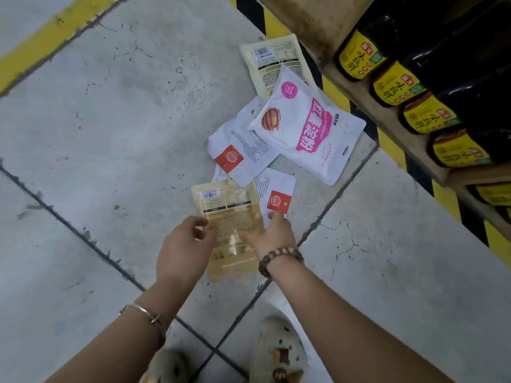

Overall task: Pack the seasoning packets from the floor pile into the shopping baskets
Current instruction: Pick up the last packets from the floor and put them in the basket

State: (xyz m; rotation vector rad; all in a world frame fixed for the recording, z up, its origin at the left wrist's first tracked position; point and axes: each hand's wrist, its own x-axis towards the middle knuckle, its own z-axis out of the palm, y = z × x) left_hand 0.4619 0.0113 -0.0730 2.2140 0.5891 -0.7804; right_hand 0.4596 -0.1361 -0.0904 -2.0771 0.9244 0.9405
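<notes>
1. Where the grey concrete floor (110,120) meets a low wooden shelf (378,125), the seasoning packets lie in a loose, overlapping pile.
2. The tan packet (229,214) is at the near end of the pile, between the two hands, with its printed back and barcode facing up.
3. The left hand (185,244) has its fingers curled in at that packet's left edge, and the thumb and fingertips pinch it.
4. The right hand (272,236) lies over the packet's right side with the thumb laid across it. Its fingers stretch forward fairly straight, and the fingertips touch the lower edge of a small white packet (276,192) with a red square.
5. Whether the tan packet is lifted or flat on the floor cannot be told.
6. Farther off, a larger white packet (243,145) (also marked with a red square) lies partly under a pink-and-white packet (307,134). The far end of that packet overlaps a second tan pouch (272,59) beside the shelf.
7. Dark bottles (392,87) with yellow labels sit in a row on the shelf, and a yellow-and-black stripe (391,146) runs along the floor below it.
8. A bead bracelet (279,258) circles the right wrist and a thin bangle (146,313) the left. A pale shoe (276,346) shows at the bottom edge.
</notes>
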